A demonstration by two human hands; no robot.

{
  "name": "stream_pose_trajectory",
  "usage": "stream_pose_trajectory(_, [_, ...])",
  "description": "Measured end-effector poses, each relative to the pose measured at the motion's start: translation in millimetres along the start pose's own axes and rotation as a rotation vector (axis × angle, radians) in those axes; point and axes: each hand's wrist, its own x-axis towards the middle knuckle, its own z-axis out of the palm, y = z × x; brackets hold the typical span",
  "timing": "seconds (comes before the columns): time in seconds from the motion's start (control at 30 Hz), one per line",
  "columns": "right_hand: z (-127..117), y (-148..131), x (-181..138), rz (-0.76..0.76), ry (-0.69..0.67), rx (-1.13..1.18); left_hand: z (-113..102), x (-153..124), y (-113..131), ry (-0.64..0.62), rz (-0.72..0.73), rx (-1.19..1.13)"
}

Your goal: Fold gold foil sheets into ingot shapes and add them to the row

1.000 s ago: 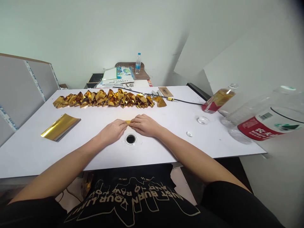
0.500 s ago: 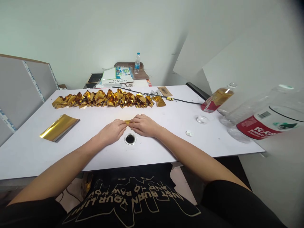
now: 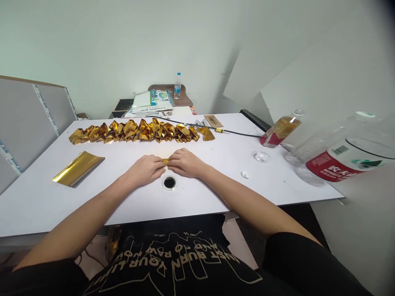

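My left hand [image 3: 149, 169] and my right hand [image 3: 185, 163] meet near the middle of the white table [image 3: 197, 201]. Between them is a narrow folded piece of gold foil paper [image 3: 166, 161], mostly covered by my fingers. Both hands are closed on its two ends, with fingertips pressed down at the tabletop. To the left lies a stack of gold foil paper sheets [image 3: 79, 167], slightly curled. Beyond my hands stretches a long row of folded gold paper pieces [image 3: 135, 130]. Just in front of my fingers is a round cable hole [image 3: 169, 183] in the table.
On the right stand a large clear plastic bottle [image 3: 333, 162] and a tilted bottle of amber liquid [image 3: 280, 129]. A clear round lid [image 3: 262, 156] and a white cap [image 3: 245, 174] lie nearby. A black cable [image 3: 237, 133] runs along the back. Grey panels [image 3: 27, 119] border the left.
My hands stay almost in place around the folded gold paper. The whole view has shifted slightly as the head moved; the other things lie as before.
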Motion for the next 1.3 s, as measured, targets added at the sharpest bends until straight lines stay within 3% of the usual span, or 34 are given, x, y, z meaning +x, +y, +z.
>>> stream_pose_trajectory(0.53, [-9.3,-9.3,7.0,0.025,-0.083,-0.048,0.6,2.0,-8.7,0.031,0.035,-0.029])
stream_pose_trajectory(0.77, [-9.1,-5.2,4.0,0.016,-0.058,0.010,-6.1,-4.4,-11.2,0.034,0.014,-0.047])
stream_pose_trajectory(1.3, [-15.2,8.7,-20.0,0.100,-0.007,0.175,-15.0,-22.9,-25.3,0.034,-0.164,-0.217])
